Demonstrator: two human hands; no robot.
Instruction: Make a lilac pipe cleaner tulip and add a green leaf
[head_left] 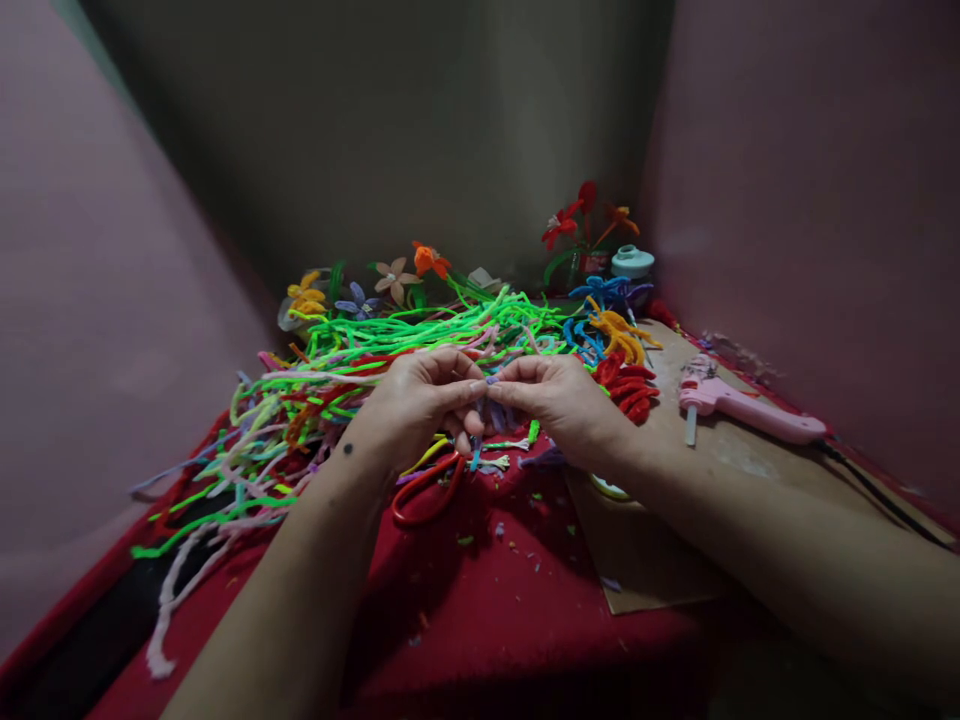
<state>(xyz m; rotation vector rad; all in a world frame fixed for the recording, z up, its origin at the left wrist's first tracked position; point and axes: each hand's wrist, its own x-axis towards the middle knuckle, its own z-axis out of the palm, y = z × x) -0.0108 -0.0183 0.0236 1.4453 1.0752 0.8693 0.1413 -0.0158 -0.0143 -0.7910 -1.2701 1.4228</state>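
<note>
My left hand [420, 395] and my right hand [559, 395] meet fingertip to fingertip over a red cloth [480, 600]. Both pinch a small lilac pipe-cleaner piece [495, 412] between them, fingers curled closed. Red-handled scissors [424, 490] lie on the cloth just below my left hand. A big heap of green, pink and other pipe cleaners [337, 370] spreads behind and to the left of my hands.
Finished pipe-cleaner flowers [397, 275] and a red one in a holder [574, 225] stand at the back. Red, orange and blue petal pieces [626, 375] lie right of my hands. A pink glue gun [742, 405] rests on cardboard [652, 560]. Pink walls close both sides.
</note>
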